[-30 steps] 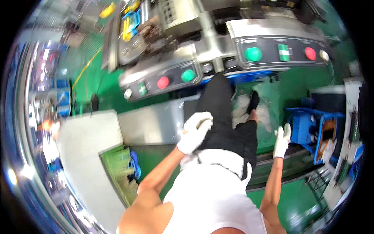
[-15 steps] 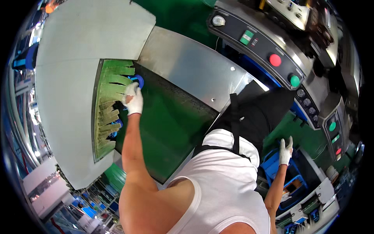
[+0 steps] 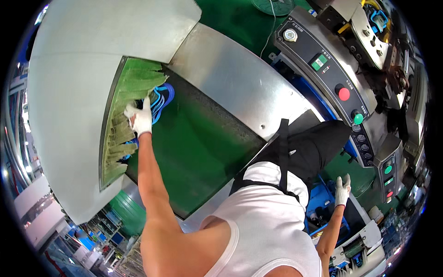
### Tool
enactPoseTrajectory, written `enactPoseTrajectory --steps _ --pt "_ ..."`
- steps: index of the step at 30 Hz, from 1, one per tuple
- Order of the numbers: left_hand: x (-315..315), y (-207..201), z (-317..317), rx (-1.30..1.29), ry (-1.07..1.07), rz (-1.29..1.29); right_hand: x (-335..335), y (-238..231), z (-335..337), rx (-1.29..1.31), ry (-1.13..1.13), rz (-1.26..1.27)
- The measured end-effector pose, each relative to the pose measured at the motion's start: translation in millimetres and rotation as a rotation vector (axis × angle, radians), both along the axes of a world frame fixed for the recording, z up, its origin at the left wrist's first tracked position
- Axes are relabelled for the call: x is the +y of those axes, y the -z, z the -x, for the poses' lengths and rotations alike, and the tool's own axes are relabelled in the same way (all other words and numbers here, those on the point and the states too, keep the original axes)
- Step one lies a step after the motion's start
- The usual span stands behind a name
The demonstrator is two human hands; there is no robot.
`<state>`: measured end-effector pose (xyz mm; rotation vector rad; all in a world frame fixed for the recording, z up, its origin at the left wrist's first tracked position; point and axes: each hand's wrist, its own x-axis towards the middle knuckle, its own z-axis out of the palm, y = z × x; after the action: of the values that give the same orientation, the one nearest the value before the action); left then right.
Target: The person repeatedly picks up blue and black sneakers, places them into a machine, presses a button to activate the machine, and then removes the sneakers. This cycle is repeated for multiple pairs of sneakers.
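Note:
My left hand, in a white glove, is at a green strip curtain, beside a dark shoe with a blue and purple sole. Its fingers look spread, one pointing up along the shoe's near side; the others are partly lost against the strips. The shoe lies on a green conveyor belt, its far end close to the strips. Lower down, another blue shoe shows partly between strips and hand. My right hand, also gloved, hangs at my right with fingers stretched out and holds nothing.
A pale machine housing surrounds the curtain. A metal side plate edges the belt. To the right stands a control panel with coloured buttons. A blue rack is near my right hand.
The shoe by my left hand now shows much more of itself on the belt, outside the strips. My left hand has shifted down and left from it. The whole view has shifted slightly.

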<state>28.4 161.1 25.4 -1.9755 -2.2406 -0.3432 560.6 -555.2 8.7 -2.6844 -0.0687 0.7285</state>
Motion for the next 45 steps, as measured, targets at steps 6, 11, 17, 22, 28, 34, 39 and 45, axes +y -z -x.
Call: enactPoseTrajectory --steps 6,11,17,22,28,34,39,45 --pt "-8.5 4.3 -16.6 0.106 0.146 0.046 37.9 -14.6 -13.8 -0.061 -0.044 -0.089" --pt "1.1 18.4 10.5 0.324 0.355 0.015 80.3 -23.9 -12.5 -0.086 -0.219 -0.179" --pt "-36.1 -27.8 -35.3 0.222 0.490 0.277 96.6 -26.8 -7.5 -0.079 -0.245 -0.269" --pt "-148.0 -46.9 -109.9 -0.101 0.754 0.416 151.6 -63.5 5.3 -0.032 -0.245 -0.432" --pt "-192.8 0.0 -157.1 -0.358 0.796 0.190 281.9 -141.5 55.6 0.184 -0.475 -0.662" --pt "-167.8 -62.2 -179.5 -0.322 1.119 0.332 378.9 -132.1 119.8 0.190 -1.024 -0.788" --pt "-181.8 -144.3 -261.8 -0.363 1.473 0.334 408.5 -119.6 143.4 0.148 -0.866 -0.822" --pt "-184.4 -227.9 -430.1 -0.387 2.089 0.228 323.7 -152.4 52.8 0.497 -0.449 -0.628"
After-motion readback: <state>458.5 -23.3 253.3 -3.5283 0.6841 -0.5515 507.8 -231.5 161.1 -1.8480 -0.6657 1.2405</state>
